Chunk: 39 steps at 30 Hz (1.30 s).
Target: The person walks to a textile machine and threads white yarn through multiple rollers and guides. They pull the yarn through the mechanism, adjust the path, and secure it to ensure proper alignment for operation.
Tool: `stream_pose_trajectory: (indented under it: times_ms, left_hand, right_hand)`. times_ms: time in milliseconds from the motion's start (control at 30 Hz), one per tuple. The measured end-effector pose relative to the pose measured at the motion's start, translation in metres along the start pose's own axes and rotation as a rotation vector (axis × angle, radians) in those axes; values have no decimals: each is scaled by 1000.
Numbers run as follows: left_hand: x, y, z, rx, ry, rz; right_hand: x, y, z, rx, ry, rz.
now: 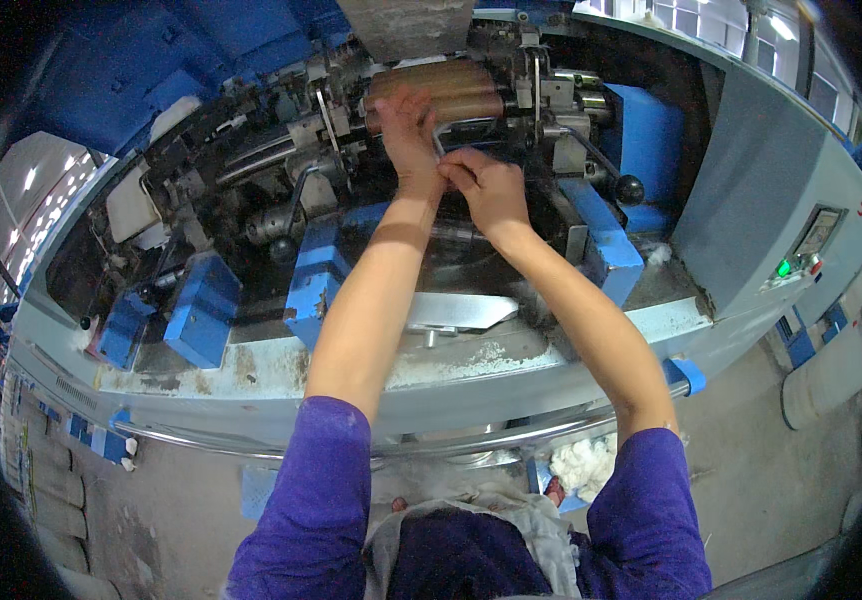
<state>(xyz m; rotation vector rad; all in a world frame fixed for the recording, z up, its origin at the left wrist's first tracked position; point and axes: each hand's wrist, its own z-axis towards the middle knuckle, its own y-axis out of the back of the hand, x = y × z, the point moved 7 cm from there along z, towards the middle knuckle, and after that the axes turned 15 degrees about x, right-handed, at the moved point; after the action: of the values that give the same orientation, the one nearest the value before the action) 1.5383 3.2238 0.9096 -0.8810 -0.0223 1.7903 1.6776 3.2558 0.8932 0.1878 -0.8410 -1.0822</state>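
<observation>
Both my arms stretch forward into a blue and grey textile machine (351, 385). My left hand (406, 135) has its fingers spread against, or just in front of, a brown roller (466, 88); its fingertips are slightly blurred. Just right of it and a little nearer, my right hand (491, 192) pinches with thumb and forefinger at the lower end of a thin white strand (439, 140). The strand rises between the two hands toward the roller. Part of the roller is hidden behind my left hand.
Black-knobbed levers (629, 190) flank the work area. Blue blocks (603, 245) jut toward me, with a metal plate (463, 311) between them. A chrome rail (491, 438) runs along the front. White fibre (586, 465) lies low down. A control panel (801, 248) with a green light is at right.
</observation>
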Motion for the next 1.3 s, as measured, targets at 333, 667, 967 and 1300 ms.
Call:
stream_pose_trajectory:
  times_ms: [333, 667, 967, 1300]
  left_hand:
    - [9, 12, -106, 59, 876, -175]
    - [0, 33, -112, 96, 858, 428]
    - [-14, 32, -120, 99, 953, 422]
    - [-54, 0, -137, 1499, 916, 1400]
  right_hand:
    - [39, 13, -26, -27, 328, -437]
    - [-50, -39, 59, 686, -321, 141]
    - [-6, -17, 97, 582, 157, -349]
    - [32, -5, 105, 693, 509, -72]
